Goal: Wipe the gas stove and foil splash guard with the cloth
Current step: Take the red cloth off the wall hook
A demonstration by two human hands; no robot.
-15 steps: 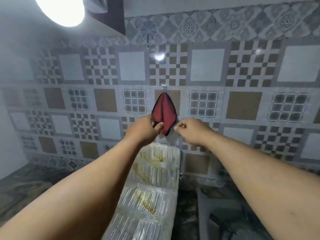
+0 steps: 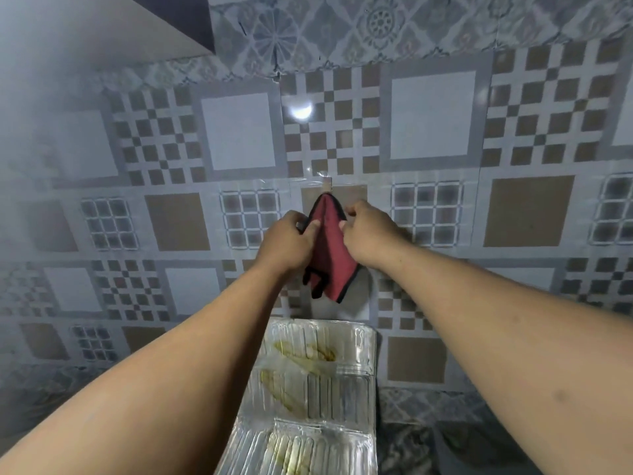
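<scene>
Head view is looking at a tiled wall (image 2: pixel 239 132), with both bare forearms reaching up and forward from the bottom corners toward the middle of the frame. Coming in from about 7 o'clock, the left hand (image 2: pixel 287 245) is turned knuckles-up, its fingers curled in and its thumb pressing on the left edge of the cloth (image 2: pixel 330 255), so it is pinching that edge. Between the two hands the cloth is hanging against the wall from a small hook (image 2: pixel 327 183) at its 12 o'clock; it is red with a dark border, narrowing to a point at the top and spreading wider below, with a dark loop or folded corner dangling at its 7 o'clock. Coming in from about 5 o'clock, the right hand (image 2: pixel 368 234) is mirroring the left, fingers bent closed and thumb meeting them on the cloth's right edge near the top. Below the cloth, at 6 o'clock and apart from it, the foil guard (image 2: pixel 342 389) is standing against the wall, its ribbed silver panels creased and showing yellow-brown greasy streaks. Whether the stove is in the frame cannot be told.
</scene>
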